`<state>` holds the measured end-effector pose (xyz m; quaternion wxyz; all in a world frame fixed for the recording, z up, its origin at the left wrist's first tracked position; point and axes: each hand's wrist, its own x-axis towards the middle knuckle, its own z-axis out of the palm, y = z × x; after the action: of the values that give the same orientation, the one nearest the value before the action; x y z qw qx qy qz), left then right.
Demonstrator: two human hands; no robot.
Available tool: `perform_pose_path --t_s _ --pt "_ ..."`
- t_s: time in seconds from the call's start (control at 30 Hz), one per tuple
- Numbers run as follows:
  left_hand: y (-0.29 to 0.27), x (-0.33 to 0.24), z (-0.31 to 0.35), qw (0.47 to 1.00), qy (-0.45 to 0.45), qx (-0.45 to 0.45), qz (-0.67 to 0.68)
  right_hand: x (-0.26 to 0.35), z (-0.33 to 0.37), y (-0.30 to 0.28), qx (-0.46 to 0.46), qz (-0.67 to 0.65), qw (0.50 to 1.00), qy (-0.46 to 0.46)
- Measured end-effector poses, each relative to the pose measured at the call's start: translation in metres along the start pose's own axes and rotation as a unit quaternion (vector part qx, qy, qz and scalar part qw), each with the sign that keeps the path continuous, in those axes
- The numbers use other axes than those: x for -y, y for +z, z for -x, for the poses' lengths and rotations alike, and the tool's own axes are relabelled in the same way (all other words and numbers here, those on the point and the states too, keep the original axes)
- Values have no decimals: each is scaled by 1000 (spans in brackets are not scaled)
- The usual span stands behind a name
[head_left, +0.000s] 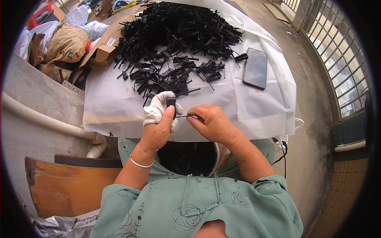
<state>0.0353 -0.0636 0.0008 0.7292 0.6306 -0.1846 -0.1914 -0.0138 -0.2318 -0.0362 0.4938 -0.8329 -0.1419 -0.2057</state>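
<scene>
Left hand (158, 129): clamped on small black plastic part (171, 101), white cloth (156, 108) wrapped over fingers, thumb pressing part from front. Right hand (210, 123): fingers pinched together on thin metal pin (183, 116), tip aimed at part. Both held just above near edge of worktop (119, 107), over lap.

Advice: keep part steady against cloth; hold pin level, in line with part; push straight, no twisting.

Pile of black parts (178, 35) farther back; phone (255, 67) right of pile, clear of both hands.

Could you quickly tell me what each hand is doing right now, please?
Left hand: closed on a small black plastic clip and white cloth.
Right hand: pinching a thin metal pin.
</scene>
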Motion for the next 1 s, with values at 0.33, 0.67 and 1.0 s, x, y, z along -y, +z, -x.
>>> perform_pose_path --t_s 0.33,0.67,1.0 --pt "2 -4 6 985 -27 99 -137 13 -6 -6 28 -101 991 81" --pt "4 11 3 956 89 62 -272 3 -4 7 85 -102 988 76" --pt "-6 6 12 974 30 67 -214 8 -7 14 135 -208 963 109"
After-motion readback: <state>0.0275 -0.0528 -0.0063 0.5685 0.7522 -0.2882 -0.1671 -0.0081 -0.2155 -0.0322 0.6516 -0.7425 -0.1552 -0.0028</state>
